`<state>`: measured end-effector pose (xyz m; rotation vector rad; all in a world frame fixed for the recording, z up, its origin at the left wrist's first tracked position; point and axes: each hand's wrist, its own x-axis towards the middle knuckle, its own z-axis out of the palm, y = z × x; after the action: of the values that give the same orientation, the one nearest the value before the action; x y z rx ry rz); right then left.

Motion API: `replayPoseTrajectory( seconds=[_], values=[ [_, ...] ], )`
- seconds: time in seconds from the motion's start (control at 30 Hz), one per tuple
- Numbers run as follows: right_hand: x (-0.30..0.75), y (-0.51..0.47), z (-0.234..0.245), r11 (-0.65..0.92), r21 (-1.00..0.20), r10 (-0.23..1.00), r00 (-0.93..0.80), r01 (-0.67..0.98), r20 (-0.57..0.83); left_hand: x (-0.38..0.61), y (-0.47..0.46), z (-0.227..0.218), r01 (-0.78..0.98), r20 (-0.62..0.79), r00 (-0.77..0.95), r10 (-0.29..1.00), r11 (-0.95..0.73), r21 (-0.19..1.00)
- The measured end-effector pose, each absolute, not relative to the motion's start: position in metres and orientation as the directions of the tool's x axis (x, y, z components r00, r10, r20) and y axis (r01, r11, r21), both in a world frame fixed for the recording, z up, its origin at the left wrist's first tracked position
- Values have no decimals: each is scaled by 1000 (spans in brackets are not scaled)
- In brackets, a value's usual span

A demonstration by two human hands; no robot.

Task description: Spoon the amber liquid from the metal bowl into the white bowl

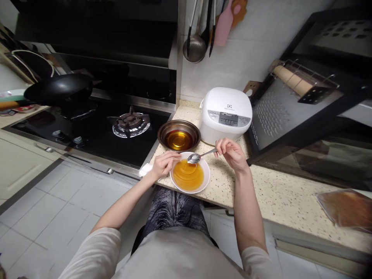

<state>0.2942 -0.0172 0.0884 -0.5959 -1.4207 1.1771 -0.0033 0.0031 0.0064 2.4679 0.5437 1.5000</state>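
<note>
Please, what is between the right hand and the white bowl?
The head view shows a spoon, held by the right hand, reaching over the white bowl.

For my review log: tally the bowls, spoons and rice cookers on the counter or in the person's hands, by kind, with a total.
Bowls: 2 (white bowl, metal bowl)
Spoon: 1, in the right hand
Rice cooker: 1
Total: 4

The spoon (193, 158) is shiny metal, the bowl (207, 175) smooth — basin (161, 136) polished metal, rice cooker (223, 101) glossy plastic, shirt (180, 252) matt cloth.
</note>
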Motion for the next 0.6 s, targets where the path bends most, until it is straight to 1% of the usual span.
replayPoseTrajectory(
  seconds=[0.17, 0.27, 0.37, 0.5, 0.6],
  values=[
    [293, -18, 89, 367, -898, 876, -234, -244, 421, -4, 2, 7, 205, 798, 419, 433, -901, 382],
    [293, -16, 87, 347, -901, 895, -196, -261, 401, -4, 2, 8, 200, 795, 422, 436, -900, 387],
    [290, -10, 83, 330, -895, 924, -91, -302, 371, -3, 2, 8, 200, 800, 416, 433, -902, 384],
    [280, 0, 75, 348, -863, 936, 89, -367, 340, -3, 3, 7, 201, 810, 408, 422, -907, 371],
    [268, 7, 65, 355, -859, 935, 147, -368, 323, -3, 4, 6, 202, 813, 407, 415, -910, 363]
  ],
)
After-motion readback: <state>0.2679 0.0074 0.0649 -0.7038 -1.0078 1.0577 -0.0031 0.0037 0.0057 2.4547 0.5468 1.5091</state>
